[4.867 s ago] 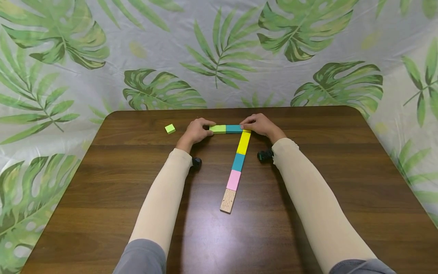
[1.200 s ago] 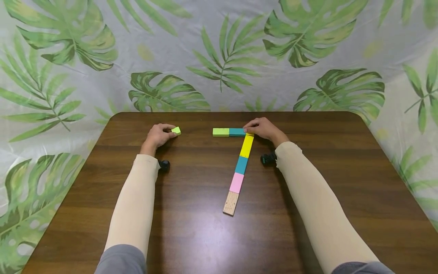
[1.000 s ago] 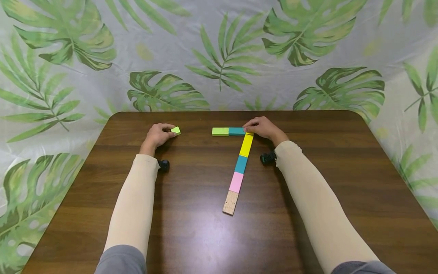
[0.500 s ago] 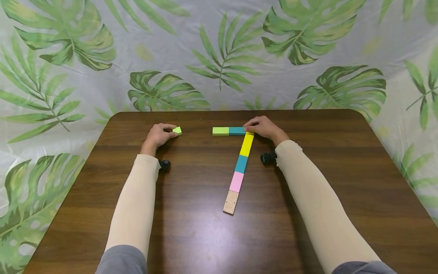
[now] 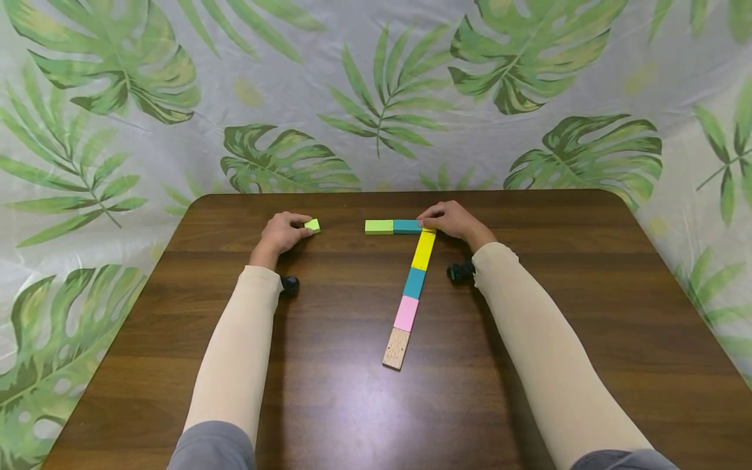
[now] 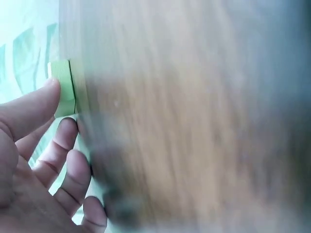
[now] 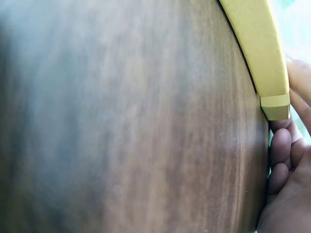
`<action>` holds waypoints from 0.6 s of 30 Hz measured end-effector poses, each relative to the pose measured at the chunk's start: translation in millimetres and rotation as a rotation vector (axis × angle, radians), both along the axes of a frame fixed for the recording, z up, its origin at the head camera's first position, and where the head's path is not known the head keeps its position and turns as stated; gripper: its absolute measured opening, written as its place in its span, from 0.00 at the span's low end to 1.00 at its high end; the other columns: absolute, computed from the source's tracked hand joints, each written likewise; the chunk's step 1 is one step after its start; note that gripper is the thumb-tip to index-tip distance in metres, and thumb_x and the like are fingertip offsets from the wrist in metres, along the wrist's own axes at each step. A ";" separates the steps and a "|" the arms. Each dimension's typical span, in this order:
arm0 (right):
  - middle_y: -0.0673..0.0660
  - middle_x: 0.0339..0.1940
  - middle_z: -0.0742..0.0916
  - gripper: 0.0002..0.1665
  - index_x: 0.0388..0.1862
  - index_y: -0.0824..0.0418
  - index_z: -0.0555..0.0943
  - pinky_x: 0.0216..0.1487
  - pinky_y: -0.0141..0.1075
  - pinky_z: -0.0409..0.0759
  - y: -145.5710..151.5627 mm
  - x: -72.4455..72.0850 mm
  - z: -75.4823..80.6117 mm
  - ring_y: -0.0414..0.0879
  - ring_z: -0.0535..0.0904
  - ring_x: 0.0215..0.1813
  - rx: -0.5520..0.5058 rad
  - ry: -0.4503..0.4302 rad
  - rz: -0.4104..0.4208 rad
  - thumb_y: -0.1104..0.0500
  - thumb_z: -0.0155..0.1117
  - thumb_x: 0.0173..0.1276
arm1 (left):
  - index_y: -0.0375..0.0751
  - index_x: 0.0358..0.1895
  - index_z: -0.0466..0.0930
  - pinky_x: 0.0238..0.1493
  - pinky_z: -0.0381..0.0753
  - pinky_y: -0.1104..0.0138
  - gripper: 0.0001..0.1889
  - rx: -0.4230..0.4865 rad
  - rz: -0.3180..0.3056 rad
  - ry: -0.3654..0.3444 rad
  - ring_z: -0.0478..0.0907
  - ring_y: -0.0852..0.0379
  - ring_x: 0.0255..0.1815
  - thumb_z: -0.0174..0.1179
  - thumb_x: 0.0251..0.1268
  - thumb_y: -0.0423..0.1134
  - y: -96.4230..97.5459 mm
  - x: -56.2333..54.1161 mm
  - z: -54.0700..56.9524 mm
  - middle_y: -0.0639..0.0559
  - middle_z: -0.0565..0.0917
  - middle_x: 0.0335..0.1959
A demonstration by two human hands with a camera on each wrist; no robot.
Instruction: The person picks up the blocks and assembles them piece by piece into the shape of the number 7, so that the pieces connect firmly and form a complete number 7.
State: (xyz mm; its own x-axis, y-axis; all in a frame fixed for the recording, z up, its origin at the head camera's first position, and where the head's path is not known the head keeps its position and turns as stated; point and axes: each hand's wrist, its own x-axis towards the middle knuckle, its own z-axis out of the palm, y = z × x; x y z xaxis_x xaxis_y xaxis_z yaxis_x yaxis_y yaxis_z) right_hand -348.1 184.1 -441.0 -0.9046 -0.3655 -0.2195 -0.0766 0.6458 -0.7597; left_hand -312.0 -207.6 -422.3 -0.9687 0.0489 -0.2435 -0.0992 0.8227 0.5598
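In the head view my left hand point(image 5: 283, 233) pinches a small lime-green block point(image 5: 313, 226) between thumb and fingers, low over the table or on it. The left wrist view shows the thumb on one face of that green block point(image 6: 65, 92). At the row's corner, my right hand point(image 5: 452, 220) grips the yellow block's far end, its fingertips also by the teal block point(image 5: 405, 226). In the right wrist view the yellow block point(image 7: 257, 48) is partly seen, with fingers behind its end. A longer lime-green block point(image 5: 378, 226) lies left of the teal one.
From the corner a slanting line runs nearer: a yellow block point(image 5: 423, 250), a teal block point(image 5: 414, 283), a pink block point(image 5: 406, 313) and a bare wooden block point(image 5: 396, 348). The brown table point(image 5: 499, 405) ends at a leaf-patterned cloth point(image 5: 376, 85).
My left hand has left the long lime-green block, taken hold of the small green block, and now shifts it slightly right. My right hand stays at the corner.
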 end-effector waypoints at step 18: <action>0.62 0.68 0.76 0.20 0.58 0.59 0.84 0.70 0.54 0.69 1.0 0.6 1.0 0.59 0.69 0.69 0.002 -0.002 0.007 0.51 0.60 0.74 | 0.48 0.69 0.74 0.72 0.65 0.45 0.24 0.005 -0.093 0.032 0.66 0.37 0.71 0.59 0.71 0.44 28.6 -5.3 -0.5 0.40 0.71 0.70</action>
